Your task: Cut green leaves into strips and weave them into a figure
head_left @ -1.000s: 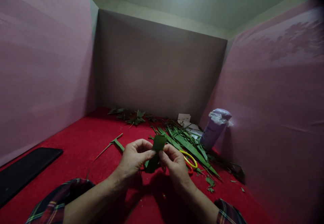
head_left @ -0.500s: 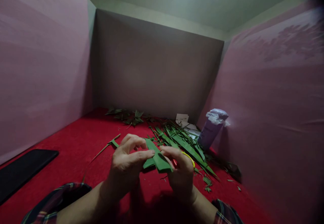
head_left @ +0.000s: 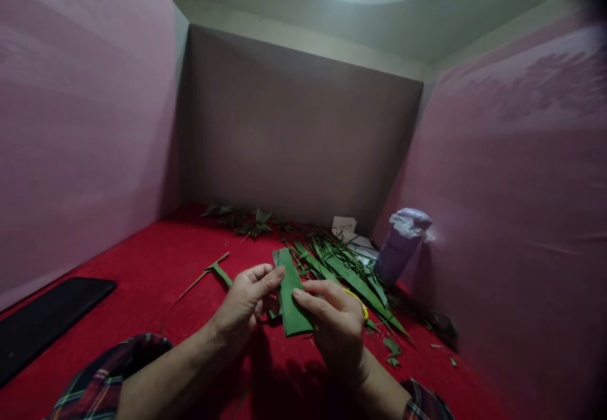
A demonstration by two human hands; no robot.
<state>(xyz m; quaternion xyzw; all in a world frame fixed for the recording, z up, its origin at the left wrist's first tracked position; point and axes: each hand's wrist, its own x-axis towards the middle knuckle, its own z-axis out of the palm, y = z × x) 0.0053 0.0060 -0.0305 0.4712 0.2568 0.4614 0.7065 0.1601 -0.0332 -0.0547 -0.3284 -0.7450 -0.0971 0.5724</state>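
Note:
Between my two hands is a flat green leaf piece (head_left: 293, 303), cut or folded to a long rectangle and held upright above the red cloth. My left hand (head_left: 251, 296) pinches its left edge, thumb on the front face. On the right edge, the thumb and fingers of my right hand (head_left: 334, 315) are closed on the same piece. A yellow scissor-like handle (head_left: 364, 309) shows partly behind my right hand. Beyond lies a heap of long green leaves and strips (head_left: 348, 268). A thin stem with a leaf strip (head_left: 208, 269) rests left of my left hand.
A black flat slab (head_left: 52, 319) lies at the left. A purple container with crumpled plastic on top (head_left: 401, 249) stands at the right, near white papers (head_left: 344, 225). Leafy sprigs (head_left: 256, 222) lie at the back. Pink panels (head_left: 80, 123) flank the red cloth (head_left: 156, 262).
The leaf piece has turned from slanted to more upright, its broad face now towards me. My left hand has shifted slightly down and my right fingers have moved onto the leaf's front.

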